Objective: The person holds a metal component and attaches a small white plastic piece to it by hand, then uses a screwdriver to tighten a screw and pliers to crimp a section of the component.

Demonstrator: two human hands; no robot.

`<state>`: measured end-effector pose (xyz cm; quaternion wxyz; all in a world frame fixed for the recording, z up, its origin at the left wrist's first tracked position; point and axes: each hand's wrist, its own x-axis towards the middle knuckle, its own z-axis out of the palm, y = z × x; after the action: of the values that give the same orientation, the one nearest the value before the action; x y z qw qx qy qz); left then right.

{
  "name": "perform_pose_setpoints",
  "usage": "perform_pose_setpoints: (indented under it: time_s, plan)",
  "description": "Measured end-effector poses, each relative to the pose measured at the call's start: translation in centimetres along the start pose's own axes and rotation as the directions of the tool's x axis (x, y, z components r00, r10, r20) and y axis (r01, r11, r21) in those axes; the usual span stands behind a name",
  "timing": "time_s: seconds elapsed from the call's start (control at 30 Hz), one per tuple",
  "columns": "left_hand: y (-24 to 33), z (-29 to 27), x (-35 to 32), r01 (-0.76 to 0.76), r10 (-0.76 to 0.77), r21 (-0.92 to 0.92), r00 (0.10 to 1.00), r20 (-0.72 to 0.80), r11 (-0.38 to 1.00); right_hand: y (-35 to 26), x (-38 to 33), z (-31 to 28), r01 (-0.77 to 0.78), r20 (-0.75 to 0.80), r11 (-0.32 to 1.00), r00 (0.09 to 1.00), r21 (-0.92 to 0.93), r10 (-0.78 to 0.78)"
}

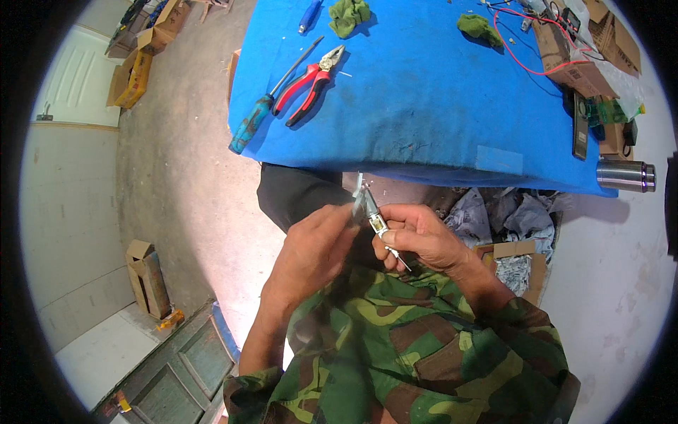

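Note:
Over my lap, in front of the table edge, both hands work close together. Pinched in my right hand [420, 237] is a small white and silvery metal part [378, 223] with a pale window in its middle. A thin pale rod [402, 263] sticks out below those fingers. My left hand [316, 240] is closed beside the part's upper end, its fingers blurred. Next to its fingertips stands a thin, greyish, smeared piece [359, 203]. It seems to be held there, but its kind cannot be made out.
On the blue-covered table [424, 106] lie red-handled pliers [311, 83], a blue-handled screwdriver [256, 121], green cloths [349, 17], a red wire [503, 46] and a phone [580, 126]. A steel flask [625, 175] stands at the right corner. Plastic bags [530, 219] and an open carton [537, 283] sit below.

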<state>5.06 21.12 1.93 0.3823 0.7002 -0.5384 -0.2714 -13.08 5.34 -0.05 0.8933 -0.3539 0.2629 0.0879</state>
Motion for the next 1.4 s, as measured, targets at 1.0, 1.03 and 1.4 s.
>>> perform_pose_setpoints:
  time_s: [1.0,1.03,1.4]
  plan:
    - [0.1,4.1,0.0,0.25,-0.327,-0.268,0.896,-0.301,0.93,2.3,2.5,2.0,0.228,-0.053,0.256,0.641,-0.939,-0.766]
    - [0.1,4.2,0.0,0.255,-0.335,-0.271,0.889,-0.312,0.928,2.4,2.6,1.8,0.216,-0.045,0.235,0.639,-0.948,-0.768]
    - [1.2,4.8,0.8,0.307,-0.392,-0.275,0.85,-0.351,0.911,2.9,2.4,0.9,0.322,-0.118,0.417,0.655,-0.85,-0.746]
